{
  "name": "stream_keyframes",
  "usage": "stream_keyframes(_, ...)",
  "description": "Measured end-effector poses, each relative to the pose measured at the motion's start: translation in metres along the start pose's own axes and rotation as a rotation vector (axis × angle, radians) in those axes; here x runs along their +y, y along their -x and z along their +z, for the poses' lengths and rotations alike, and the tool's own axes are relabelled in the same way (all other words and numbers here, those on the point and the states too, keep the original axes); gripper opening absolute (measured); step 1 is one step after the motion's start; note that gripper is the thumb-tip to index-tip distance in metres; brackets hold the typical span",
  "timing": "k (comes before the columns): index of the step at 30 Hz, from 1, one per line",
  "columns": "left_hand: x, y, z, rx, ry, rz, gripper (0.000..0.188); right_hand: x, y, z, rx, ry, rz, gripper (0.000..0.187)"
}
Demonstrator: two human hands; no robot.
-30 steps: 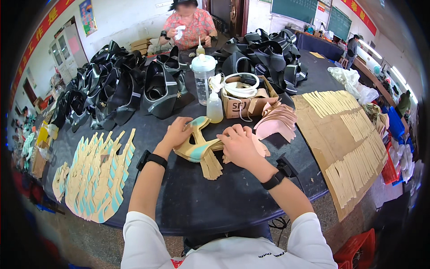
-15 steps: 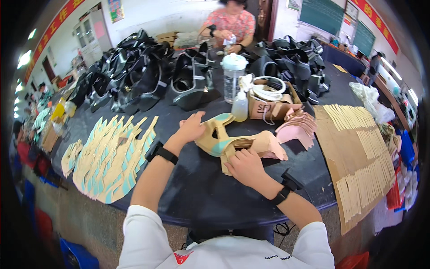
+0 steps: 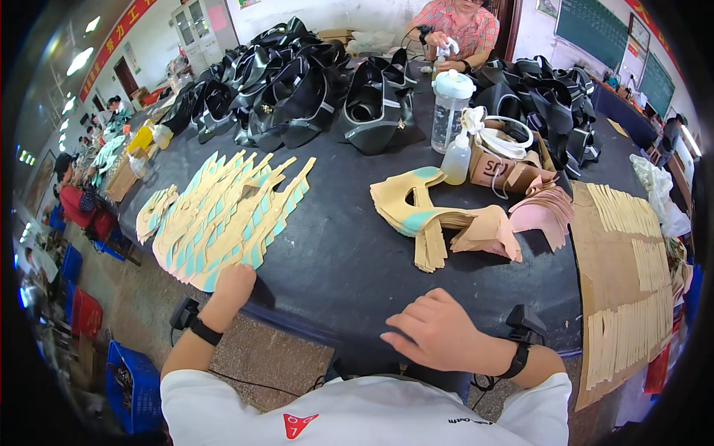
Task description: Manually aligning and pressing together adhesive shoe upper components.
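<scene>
My left hand (image 3: 233, 287) is at the near edge of a fanned spread of thin beige cut pieces with turquoise bands (image 3: 236, 223). Its fingers curl under and away from view, so whatever they grip is hidden. Over the table's near edge, my right hand (image 3: 435, 331) hovers, loosely bent and empty, with thumb and fingers apart. Beyond it lies a stack of curved beige pieces with turquoise patches (image 3: 401, 204), a strip-like part pointing toward me. Pale pinkish-beige curved pieces (image 3: 487, 232) adjoin that stack, and pink ones (image 3: 541, 214) are fanned out farther right.
Black moulded shells (image 3: 290, 97) are heaped at the back, with more at the far right (image 3: 550, 97). A clear jug (image 3: 451, 111), a squeeze bottle (image 3: 456, 160) and a carton (image 3: 506, 167) stand mid-table. Cardboard with beige strips (image 3: 606, 275) lies right. A person (image 3: 461, 33) works opposite.
Both hands have left the curved beige stack. My left hand has gone left to the fanned pieces; my right hand has drawn back toward me. The view has shifted left.
</scene>
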State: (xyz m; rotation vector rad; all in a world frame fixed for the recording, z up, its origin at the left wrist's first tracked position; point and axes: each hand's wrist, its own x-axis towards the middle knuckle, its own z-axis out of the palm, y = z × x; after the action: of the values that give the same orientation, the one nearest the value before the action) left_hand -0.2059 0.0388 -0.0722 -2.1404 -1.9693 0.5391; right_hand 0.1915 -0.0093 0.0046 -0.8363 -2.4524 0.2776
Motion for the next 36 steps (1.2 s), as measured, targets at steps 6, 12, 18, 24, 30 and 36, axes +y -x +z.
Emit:
stream_keyframes(6,-0.015,0.004,-0.03,0.181,0.337,0.033,0.012,-0.013,0.015,0.003,0.036,-0.068,-0.072,0.02)
stream_keyframes(12,0.053,0.027,-0.1,0.216,1.866,0.015,0.014,-0.015,0.023,0.007,-0.435,-0.58,0.312,0.029)
stream_keyframes(18,0.143,0.043,-0.144,-0.123,2.483,0.223,0.012,-0.01,0.039,0.043,0.052,-2.385,0.876,0.061)
stream_keyframes(24,0.19,0.058,-0.116,0.045,2.191,-0.048,0.012,-0.002,0.081,0.04,0.595,-1.683,0.964,0.03)
stream_keyframes(30,0.208,0.061,-0.085,0.049,1.995,-0.153,0.013,-0.017,0.098,0.034,0.152,-1.426,1.279,0.023)
stream_keyframes(36,0.216,0.057,-0.08,-0.022,1.999,-0.095,0.013,-0.019,0.088,0.045,0.262,0.201,0.545,0.05)
